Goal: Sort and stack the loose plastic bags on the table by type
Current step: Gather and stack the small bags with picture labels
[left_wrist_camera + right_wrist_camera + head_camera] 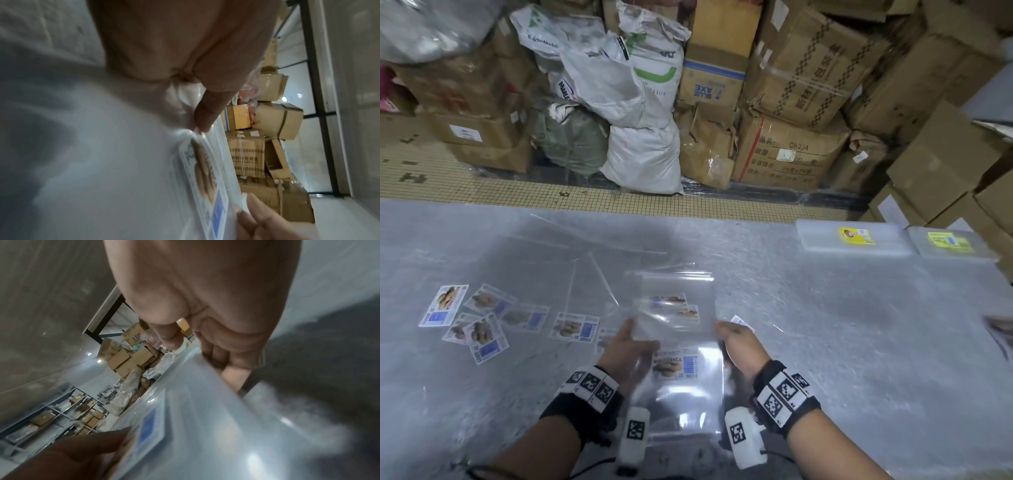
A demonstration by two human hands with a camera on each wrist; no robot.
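A clear plastic bag with a biscuit label (677, 364) is held between both hands above the table's near middle. My left hand (631, 342) grips its left edge, thumb on top. My right hand (732, 337) grips its right edge. In the left wrist view the bag's label (207, 183) runs below my thumb (207, 116). In the right wrist view the bag (185, 418) passes under my fingers (226, 356). More labelled clear bags (676, 308) lie just beyond the held one. Several loose labelled bags (482, 322) are scattered at the left.
The table (859, 325) is covered in grey plastic sheet. Two packs of bags with yellow labels (856, 238) (950, 243) lie at the far right. Cardboard boxes (791, 150) and white sacks (640, 154) stand on the floor beyond the table.
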